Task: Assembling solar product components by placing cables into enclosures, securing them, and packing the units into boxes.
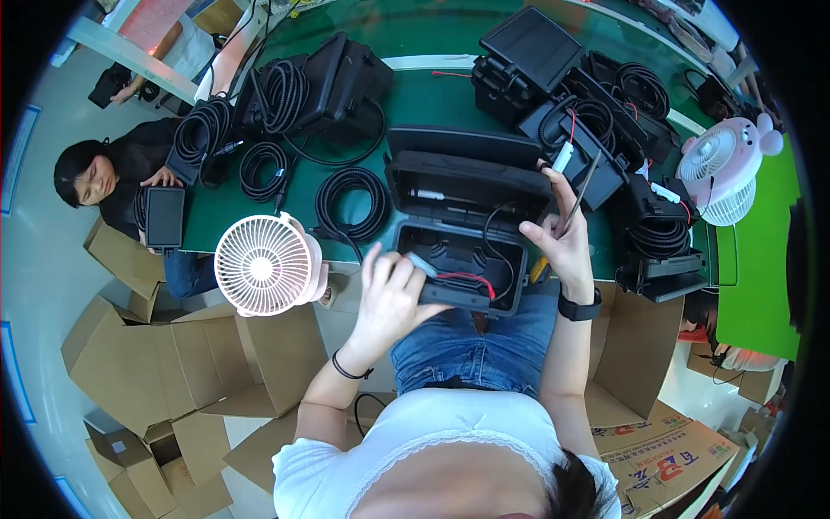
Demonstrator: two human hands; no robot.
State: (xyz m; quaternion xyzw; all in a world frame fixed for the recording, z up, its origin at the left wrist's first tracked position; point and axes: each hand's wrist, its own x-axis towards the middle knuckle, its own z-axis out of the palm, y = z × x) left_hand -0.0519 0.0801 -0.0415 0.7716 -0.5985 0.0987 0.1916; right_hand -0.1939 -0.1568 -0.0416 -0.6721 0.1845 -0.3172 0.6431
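An open black plastic case (pixel 519 298) rests at the table's near edge, over my lap, its lid (pixel 467 147) raised. Inside run a red wire (pixel 471 277) and a thin black cable. At the case's left side, my left hand (pixel 393 294) has its fingers curled at a pale connector (pixel 421 263) on the red wire, apparently pinching it. My right hand (pixel 562 246) is at the case's right side, one finger by the lid's edge. It holds a thin metal-shafted tool with a yellow handle (pixel 540 270), probably a screwdriver.
Coiled black cables (pixel 352 203) and more black cases (pixel 527 56) crowd the green table. A pink-white fan (pixel 264 266) stands left, another fan (pixel 718 164) right. Cardboard boxes (pixel 207 346) lie around me. A person (pixel 121 173) sits at left, one hand on a dark panel (pixel 164 216).
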